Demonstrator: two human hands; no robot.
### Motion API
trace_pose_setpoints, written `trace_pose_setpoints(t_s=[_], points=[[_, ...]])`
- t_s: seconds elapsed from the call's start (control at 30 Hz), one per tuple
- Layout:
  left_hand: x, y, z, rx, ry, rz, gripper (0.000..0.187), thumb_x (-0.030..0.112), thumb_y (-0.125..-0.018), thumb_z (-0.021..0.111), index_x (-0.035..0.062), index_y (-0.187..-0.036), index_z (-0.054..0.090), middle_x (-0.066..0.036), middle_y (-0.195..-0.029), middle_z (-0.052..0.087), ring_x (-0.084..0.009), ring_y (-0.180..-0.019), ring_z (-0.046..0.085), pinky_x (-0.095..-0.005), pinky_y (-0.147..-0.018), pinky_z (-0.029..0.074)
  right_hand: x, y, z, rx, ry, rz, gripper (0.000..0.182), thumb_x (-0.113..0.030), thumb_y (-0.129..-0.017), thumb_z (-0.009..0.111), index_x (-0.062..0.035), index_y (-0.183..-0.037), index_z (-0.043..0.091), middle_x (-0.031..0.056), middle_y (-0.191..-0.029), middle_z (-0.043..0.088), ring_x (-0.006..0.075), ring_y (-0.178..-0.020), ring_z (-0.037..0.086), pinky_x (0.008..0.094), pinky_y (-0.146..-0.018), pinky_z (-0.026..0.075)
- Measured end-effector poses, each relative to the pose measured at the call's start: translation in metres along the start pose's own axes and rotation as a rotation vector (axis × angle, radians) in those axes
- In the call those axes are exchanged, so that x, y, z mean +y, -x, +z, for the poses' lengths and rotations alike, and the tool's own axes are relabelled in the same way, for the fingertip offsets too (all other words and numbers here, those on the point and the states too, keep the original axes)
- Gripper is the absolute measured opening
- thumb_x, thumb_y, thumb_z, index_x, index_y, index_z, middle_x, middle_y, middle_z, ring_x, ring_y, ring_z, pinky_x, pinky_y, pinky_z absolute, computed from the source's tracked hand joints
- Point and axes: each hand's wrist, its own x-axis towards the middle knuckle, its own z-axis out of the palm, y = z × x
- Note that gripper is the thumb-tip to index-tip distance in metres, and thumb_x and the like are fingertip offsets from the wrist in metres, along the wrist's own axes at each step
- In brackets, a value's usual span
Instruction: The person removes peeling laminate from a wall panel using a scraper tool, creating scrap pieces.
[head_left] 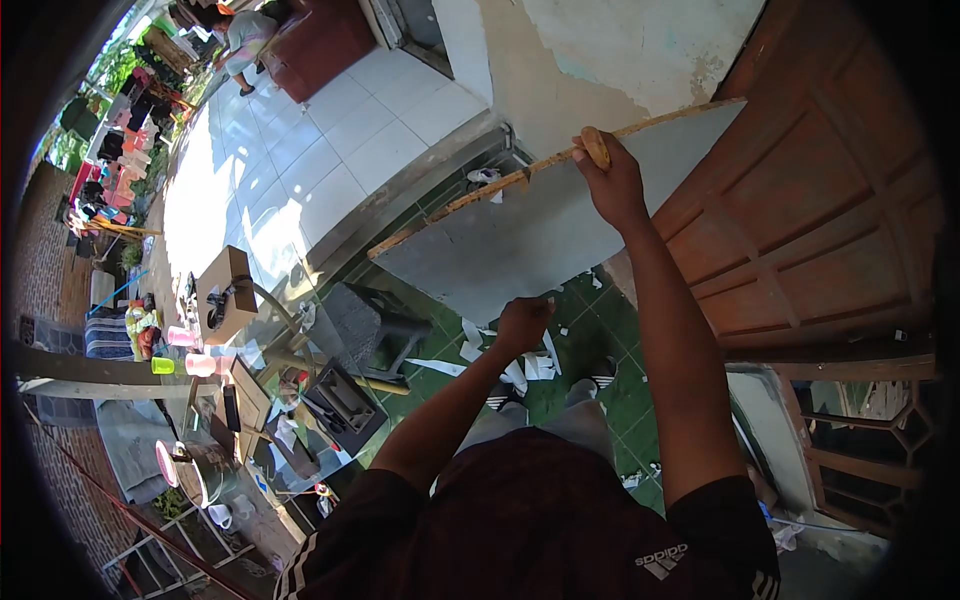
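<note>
A large pale grey board with a rough, chipped brown edge stands in front of me, tilted across the view. My right hand is at its upper edge, fingers wrapped round a tool with a rounded wooden handle. The tool's working end is hidden. My left hand is closed by the board's lower part; what its fingers hold, if anything, does not show. Torn white strips lie on the green tiled floor below that hand, around my feet.
A dark stool stands left of the board. Further left, a glass-topped table carries a cardboard box, cups and tools. A brown panelled door is at right. A person sits beside a red sofa on the white-tiled area.
</note>
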Motion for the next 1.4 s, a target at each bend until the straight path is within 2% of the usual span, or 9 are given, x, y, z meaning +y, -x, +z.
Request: trace_pose_setpoints(t_s=[0.2, 0.3, 0.53, 0.63, 0.73, 0.87, 0.97, 1.17, 1.4], points=[[-0.006, 0.082, 0.025, 0.223, 0.011, 0.141, 0.019, 0.006, -0.088, 0.066, 0.0064, -0.102, 0.08, -0.014, -0.107, 0.078, -0.0413, -0.101, 0.071, -0.0492, -0.091, 0.057, -0.008, 0.018, -0.022, -0.042, -0.033, 0.056, 0.034, -0.019, -0.098, 0.072, -0.0018, -0.127, 0.069, 0.0137, -0.117, 0.075, 0.0262, -0.109, 0.072, 0.0369, -0.098, 0.054], [0.027, 0.095, -0.012, 0.135, -0.049, 0.196, 0.023, -0.001, -0.084, 0.067, 0.0071, -0.1, 0.08, -0.013, -0.105, 0.078, -0.0367, -0.099, 0.072, -0.047, -0.09, 0.057, -0.009, 0.032, -0.034, -0.05, -0.023, 0.038, 0.032, -0.019, -0.099, 0.07, -0.0013, -0.126, 0.068, 0.0118, -0.117, 0.075, 0.0228, -0.11, 0.071, 0.036, -0.099, 0.054], [0.16, 0.129, -0.082, 0.407, -0.276, 0.533, 0.015, 0.007, -0.086, 0.079, 0.0088, -0.101, 0.08, -0.007, -0.098, 0.078, -0.0297, -0.095, 0.073, -0.0438, -0.085, 0.056, -0.012, 0.066, -0.059, 0.066, 0.091, -0.062, 0.033, -0.021, -0.1, 0.069, -0.0013, -0.127, 0.068, 0.0124, -0.121, 0.074, 0.024, -0.114, 0.07, 0.0356, -0.102, 0.052], [0.19, 0.139, -0.09, 0.604, -0.501, 0.664, 0.019, 0.011, -0.089, 0.076, 0.0106, -0.108, 0.08, -0.009, -0.092, 0.078, -0.0286, -0.1, 0.073, -0.0412, -0.089, 0.052, -0.024, 0.104, -0.064, 0.343, 0.265, -0.169, 0.034, -0.023, -0.097, 0.073, -0.003, -0.125, 0.072, 0.0181, -0.118, 0.074, 0.0314, -0.109, 0.073, 0.0389, -0.096, 0.055], [0.206, 0.151, -0.086, 0.724, -0.583, 0.569, 0.017, 0.011, -0.09, 0.077, 0.0113, -0.107, 0.08, -0.006, -0.1, 0.08, -0.0258, -0.112, 0.073, -0.042, -0.094, 0.051, -0.042, 0.156, -0.066, 0.16, -0.039, 0.195, 0.033, -0.027, -0.096, 0.075, -0.0015, -0.116, 0.075, 0.0174, -0.1, 0.076, 0.0315, -0.093, 0.074, 0.0405, -0.085, 0.056], [0.187, 0.163, -0.073, 0.753, -0.554, 0.467, 0.018, 0.01, -0.09, 0.076, 0.0116, -0.108, 0.08, -0.005, -0.103, 0.081, -0.022, -0.116, 0.073, -0.0394, -0.097, 0.05, -0.056, 0.195, -0.058, -0.084, -0.168, 0.344, 0.035, -0.033, -0.094, 0.078, 0.0008, -0.101, 0.077, 0.0142, -0.082, 0.074, 0.0268, -0.078, 0.071, 0.0401, -0.075, 0.053], [0.188, 0.178, -0.061, 0.719, -0.483, 0.423, 0.029, 0.013, -0.086, 0.08, 0.012, -0.115, 0.078, -0.008, -0.113, 0.079, -0.0258, -0.121, 0.07, -0.0408, -0.1, 0.049, -0.082, 0.194, -0.063, -0.189, -0.15, 0.495, 0.04, -0.036, -0.095, 0.078, 0.0027, -0.106, 0.076, 0.0079, -0.088, 0.074, 0.0151, -0.082, 0.068, 0.0321, -0.076, 0.051], [0.186, 0.192, -0.033, 0.819, -0.607, 0.324, 0.066, 0.015, -0.083, 0.08, 0.0115, -0.146, 0.059, -0.015, -0.149, 0.059, -0.0331, -0.14, 0.054, -0.0475, -0.112, 0.043, -0.08, 0.199, -0.059, -0.065, -0.273, 0.36, 0.032, -0.03, -0.096, 0.077, 0.0021, -0.1, 0.076, 0.0068, -0.09, 0.075, 0.0156, -0.083, 0.068, 0.0317, -0.078, 0.052], [0.177, 0.186, -0.039, 0.72, -0.74, 0.34, 0.066, 0.019, -0.088, 0.075, 0.003, -0.148, 0.053, -0.014, -0.151, 0.058, -0.0332, -0.14, 0.054, -0.0484, -0.116, 0.04, -0.064, 0.201, -0.049, -0.066, -0.505, 0.491, 0.025, -0.018, -0.098, 0.072, 0.0049, -0.109, 0.071, 0.0083, -0.096, 0.073, 0.0179, -0.09, 0.068, 0.0327, -0.086, 0.05]])
